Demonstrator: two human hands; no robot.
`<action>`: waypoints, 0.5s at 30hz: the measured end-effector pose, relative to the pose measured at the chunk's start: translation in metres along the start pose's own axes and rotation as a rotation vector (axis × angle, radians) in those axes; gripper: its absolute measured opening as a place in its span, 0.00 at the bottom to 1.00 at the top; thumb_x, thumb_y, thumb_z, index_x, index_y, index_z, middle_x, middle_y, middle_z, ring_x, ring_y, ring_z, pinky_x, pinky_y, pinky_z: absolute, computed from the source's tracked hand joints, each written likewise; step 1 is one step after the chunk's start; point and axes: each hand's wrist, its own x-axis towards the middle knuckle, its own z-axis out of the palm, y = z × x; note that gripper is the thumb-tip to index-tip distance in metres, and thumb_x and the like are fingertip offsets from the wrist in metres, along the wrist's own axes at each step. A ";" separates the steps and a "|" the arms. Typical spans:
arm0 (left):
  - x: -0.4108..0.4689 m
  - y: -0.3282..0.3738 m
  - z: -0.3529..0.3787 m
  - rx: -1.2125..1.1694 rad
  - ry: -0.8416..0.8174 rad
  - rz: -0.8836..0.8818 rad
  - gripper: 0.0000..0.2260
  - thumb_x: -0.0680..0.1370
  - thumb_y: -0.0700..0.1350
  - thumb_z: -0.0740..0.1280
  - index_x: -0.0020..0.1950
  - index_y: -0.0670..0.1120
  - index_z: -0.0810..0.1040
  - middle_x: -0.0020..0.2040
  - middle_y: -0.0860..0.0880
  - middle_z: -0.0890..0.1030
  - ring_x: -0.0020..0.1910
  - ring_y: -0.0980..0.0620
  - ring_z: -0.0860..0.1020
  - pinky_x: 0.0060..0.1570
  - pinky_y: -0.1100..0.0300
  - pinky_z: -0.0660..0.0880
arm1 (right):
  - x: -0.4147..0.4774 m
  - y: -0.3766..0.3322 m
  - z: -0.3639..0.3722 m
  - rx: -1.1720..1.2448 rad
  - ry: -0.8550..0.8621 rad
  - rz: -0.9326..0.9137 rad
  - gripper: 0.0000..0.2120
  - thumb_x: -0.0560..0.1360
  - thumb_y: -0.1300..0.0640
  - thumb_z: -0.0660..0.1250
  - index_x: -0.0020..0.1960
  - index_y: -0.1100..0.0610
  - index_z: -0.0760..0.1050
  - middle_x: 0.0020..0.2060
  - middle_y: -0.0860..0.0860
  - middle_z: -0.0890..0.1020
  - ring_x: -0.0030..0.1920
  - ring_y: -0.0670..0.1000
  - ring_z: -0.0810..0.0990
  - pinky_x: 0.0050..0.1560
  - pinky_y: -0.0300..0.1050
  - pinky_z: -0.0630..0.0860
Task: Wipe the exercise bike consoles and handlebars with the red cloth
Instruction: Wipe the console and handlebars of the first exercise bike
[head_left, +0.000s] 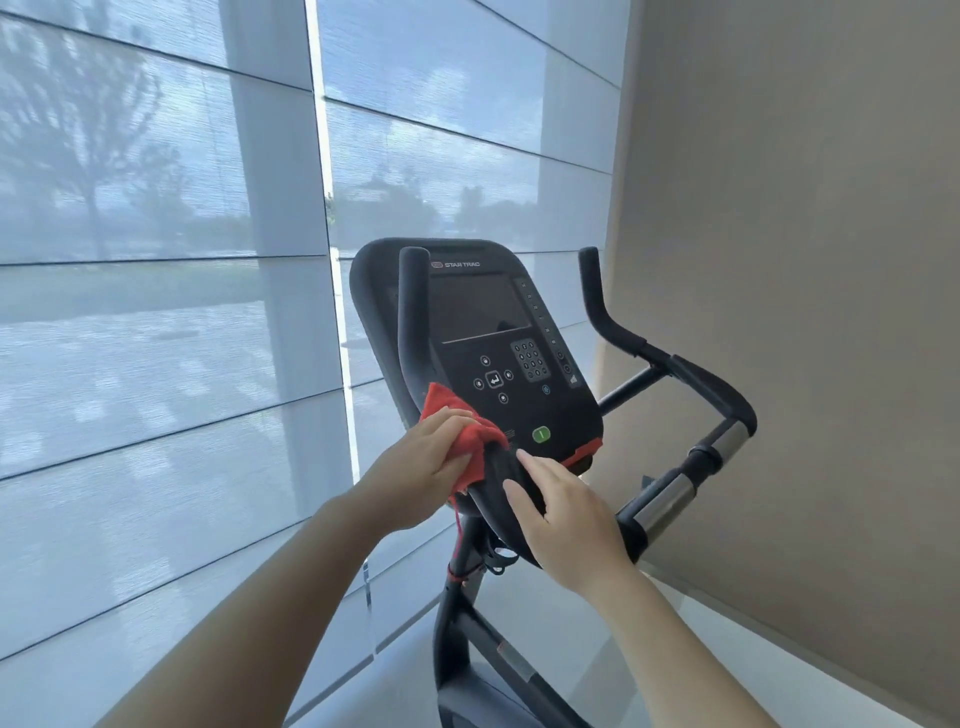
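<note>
Left hand (426, 460): red cloth (441, 404) is clutched on handlebar (413, 317) at console (478, 306) lower edge.
Right hand (566, 519): laid flat, fingers straight.

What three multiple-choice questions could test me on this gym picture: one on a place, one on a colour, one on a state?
1. Where does the left hand hold the cloth?
A. on a bike seat
B. at the lower left corner of the console
C. on a water bottle

2. What colour is the oval button near the console's bottom edge?
A. green
B. blue
C. yellow

3. What state is the console's screen in?
A. lit with numbers
B. covered by the cloth
C. dark

Answers:
1 B, the cloth is bunched under the hand right at that corner.
2 A, the button shows bright green against the black panel.
3 C, the screen is black, with no figures on it.
</note>
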 end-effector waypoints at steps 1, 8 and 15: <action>-0.001 0.002 0.002 0.006 0.015 -0.003 0.15 0.80 0.43 0.55 0.62 0.56 0.72 0.62 0.57 0.71 0.64 0.58 0.67 0.64 0.56 0.66 | 0.000 0.000 0.000 0.003 0.011 -0.006 0.22 0.78 0.45 0.54 0.69 0.52 0.66 0.65 0.46 0.74 0.65 0.47 0.70 0.63 0.40 0.65; 0.003 0.003 0.009 0.052 0.071 -0.024 0.13 0.81 0.43 0.54 0.61 0.52 0.73 0.63 0.54 0.71 0.65 0.56 0.67 0.65 0.60 0.65 | 0.003 0.005 0.003 0.018 0.047 -0.031 0.23 0.77 0.43 0.54 0.69 0.50 0.67 0.64 0.44 0.74 0.64 0.45 0.71 0.61 0.38 0.66; 0.014 -0.001 0.000 0.128 0.077 0.022 0.12 0.79 0.41 0.57 0.57 0.50 0.77 0.55 0.52 0.77 0.55 0.53 0.72 0.57 0.57 0.70 | 0.001 0.003 0.001 0.020 0.060 -0.019 0.22 0.77 0.45 0.55 0.68 0.50 0.68 0.64 0.43 0.74 0.64 0.44 0.71 0.60 0.37 0.66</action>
